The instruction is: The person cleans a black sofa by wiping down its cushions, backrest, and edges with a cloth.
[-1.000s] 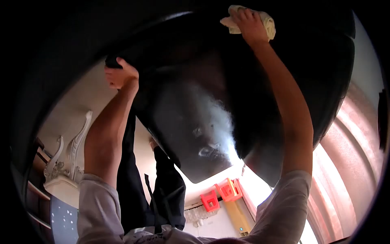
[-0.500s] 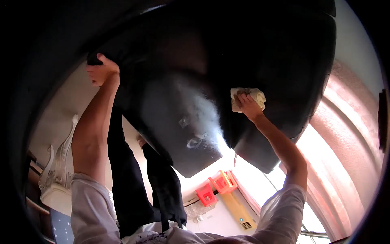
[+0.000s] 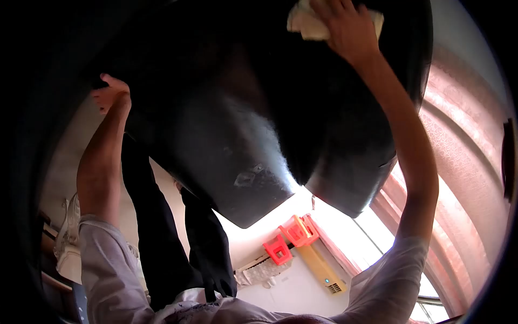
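1. Right hand [image 3: 352, 33]: fingers [image 3: 325, 9] laid over the cloth, slightly apart. Tips run off the top of frame, so can't tell if they pinch it or just press.
2. Cloth [image 3: 306, 22]: pale, bunched, right under those fingers, sticking out both sides, more to the left. Long axis runs side to side, roughly crosswise to my hand.
3. Right hand is the near one by far. Left hand [image 3: 111, 93] is well apart from the cloth.
4. Black surface [image 3: 216, 146]: big, smooth, lies behind the cloth and spreads left and down the view. Looks like cloth on surface; too dark to confirm contact.
5. Right arm [image 3: 418, 167]: reached far out, elbow bent to the right, hand angled in leftward.
6. Left arm [image 3: 102, 162]: less bent, hand at the surface's left edge, thumb clear of the other fingers. Shadow hides whether I grip the edge.
7. Glare [image 3: 270, 143] streaks down the surface between my arms; pale scuffs [image 3: 245, 179] just left of it.
8. Farther out: red baskets [image 3: 277, 250] below the surface in view, pink curtain [image 3: 458, 162] right of my right elbow.
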The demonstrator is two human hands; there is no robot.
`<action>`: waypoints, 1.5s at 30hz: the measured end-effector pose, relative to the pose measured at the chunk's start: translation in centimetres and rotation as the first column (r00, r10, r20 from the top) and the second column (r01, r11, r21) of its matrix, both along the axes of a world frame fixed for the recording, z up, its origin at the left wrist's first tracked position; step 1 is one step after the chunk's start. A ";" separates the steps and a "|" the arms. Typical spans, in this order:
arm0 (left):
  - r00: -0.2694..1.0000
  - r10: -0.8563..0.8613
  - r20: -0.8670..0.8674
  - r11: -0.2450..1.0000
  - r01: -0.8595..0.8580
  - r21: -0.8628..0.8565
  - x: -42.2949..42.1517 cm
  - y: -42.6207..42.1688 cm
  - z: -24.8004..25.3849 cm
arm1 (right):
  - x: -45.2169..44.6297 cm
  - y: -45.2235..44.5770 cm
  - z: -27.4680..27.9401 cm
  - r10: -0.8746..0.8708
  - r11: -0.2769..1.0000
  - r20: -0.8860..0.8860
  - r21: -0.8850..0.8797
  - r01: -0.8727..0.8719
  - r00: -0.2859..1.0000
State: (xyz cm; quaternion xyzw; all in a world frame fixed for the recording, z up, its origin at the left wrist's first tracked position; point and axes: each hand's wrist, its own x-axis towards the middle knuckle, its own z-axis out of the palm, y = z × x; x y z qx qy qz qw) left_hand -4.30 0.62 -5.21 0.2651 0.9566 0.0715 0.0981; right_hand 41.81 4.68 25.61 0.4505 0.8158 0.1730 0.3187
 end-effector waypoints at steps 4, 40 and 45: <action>1.000 0.004 -0.014 1.000 -0.004 -0.021 -0.8 0.0 -0.3 | 3.7 -15.6 2.0 -0.125 0.970 0.035 -0.204 0.129 0.992; 0.997 -0.050 -0.059 0.999 0.051 0.009 -1.5 -1.6 -2.7 | 6.9 -16.8 12.1 -0.154 0.912 0.025 -0.380 0.152 0.988; 0.999 -0.014 0.040 0.999 0.016 -0.041 -0.7 -1.4 -1.0 | 2.0 2.8 14.0 -0.120 0.979 -0.056 0.160 0.127 0.991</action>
